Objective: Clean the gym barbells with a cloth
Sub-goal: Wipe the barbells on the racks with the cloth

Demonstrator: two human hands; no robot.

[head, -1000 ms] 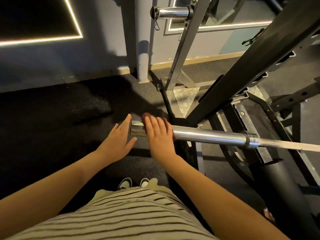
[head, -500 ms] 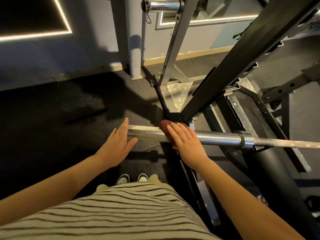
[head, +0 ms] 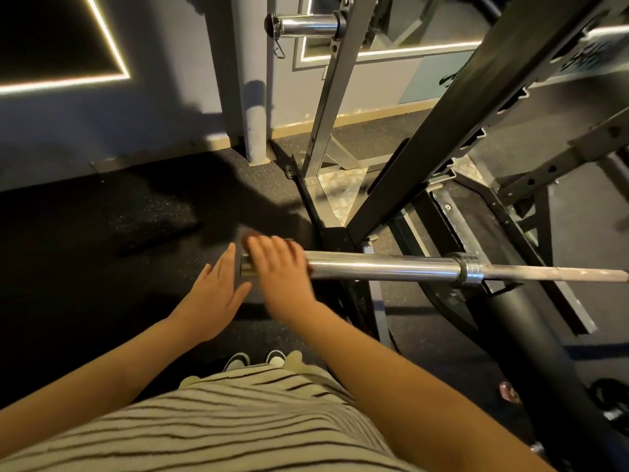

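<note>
A chrome barbell point(head: 384, 265) lies level across the rack, its sleeve end pointing left toward me. My right hand point(head: 279, 270) lies flat over the sleeve's left end, pressing a brown cloth point(head: 250, 238) onto the metal; only a small edge of the cloth shows past my fingertips. My left hand point(head: 212, 296) is flat against the sleeve's end face, fingers straight, holding nothing. The sleeve's collar point(head: 469, 269) and the thinner shaft point(head: 558, 274) run off to the right.
A dark slanted rack post point(head: 442, 137) rises behind the bar. A grey frame upright point(head: 326, 107) carries another chrome sleeve point(head: 306, 25) up top. A black padded roller point(head: 531, 352) sits lower right. My shoes point(head: 255, 359) stand on dark rubber flooring point(head: 85, 250).
My right hand slid the cloth left along the sleeve, from mid-sleeve back to its end. My left hand stayed at the end face.
</note>
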